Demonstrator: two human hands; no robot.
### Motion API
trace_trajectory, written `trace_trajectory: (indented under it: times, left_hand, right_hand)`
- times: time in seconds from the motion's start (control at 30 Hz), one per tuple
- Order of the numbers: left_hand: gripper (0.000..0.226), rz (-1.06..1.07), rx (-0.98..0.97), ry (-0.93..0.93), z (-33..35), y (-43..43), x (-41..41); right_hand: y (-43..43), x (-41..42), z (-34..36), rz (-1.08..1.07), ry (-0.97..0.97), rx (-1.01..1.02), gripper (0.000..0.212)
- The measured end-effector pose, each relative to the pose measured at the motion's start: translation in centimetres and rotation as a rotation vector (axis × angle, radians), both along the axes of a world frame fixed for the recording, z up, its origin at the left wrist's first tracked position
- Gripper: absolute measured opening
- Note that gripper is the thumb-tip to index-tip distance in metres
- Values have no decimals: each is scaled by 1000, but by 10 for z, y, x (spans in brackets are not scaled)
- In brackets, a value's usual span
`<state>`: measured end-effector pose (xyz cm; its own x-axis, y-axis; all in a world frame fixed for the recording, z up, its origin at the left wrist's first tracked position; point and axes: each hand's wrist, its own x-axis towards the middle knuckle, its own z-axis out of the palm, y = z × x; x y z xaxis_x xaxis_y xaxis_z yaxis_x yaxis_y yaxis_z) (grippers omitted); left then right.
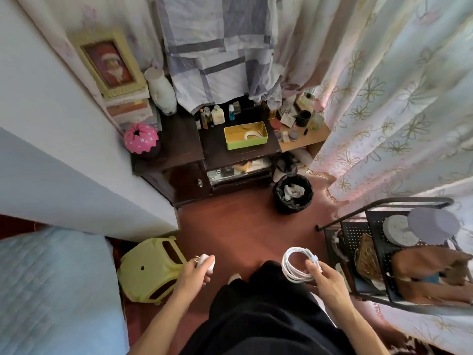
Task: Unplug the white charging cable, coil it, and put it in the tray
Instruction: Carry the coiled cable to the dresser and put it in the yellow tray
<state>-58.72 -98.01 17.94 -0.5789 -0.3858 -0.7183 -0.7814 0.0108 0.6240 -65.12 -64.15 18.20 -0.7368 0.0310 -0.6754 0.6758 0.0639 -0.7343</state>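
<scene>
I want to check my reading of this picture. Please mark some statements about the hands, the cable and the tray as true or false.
1. The right hand holds the coiled cable. True.
2. The left hand is empty. False: it holds a white plug.
3. The tray stands on the floor. False: it stands on the dark cabinet.
4. The bin stands on the floor beside the cabinet. True.

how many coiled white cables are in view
2. One coiled white cable is in the right hand; another white coil lies inside the yellow tray on the dark cabinet. Clutter may hide more.
</scene>
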Motion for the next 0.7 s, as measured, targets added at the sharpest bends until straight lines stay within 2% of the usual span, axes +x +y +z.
trace_trajectory:
  times: [0.37,0.7]
  left_hand:
    - [43,-62,-32,-53,-17,-1,-188]
    - [36,39,-24,-38,1,-13,-303]
  right_hand:
    - [-17,-191,-11,-56,-53,-79,21]
    - [-53,-333,19,60,-21,-89,20]
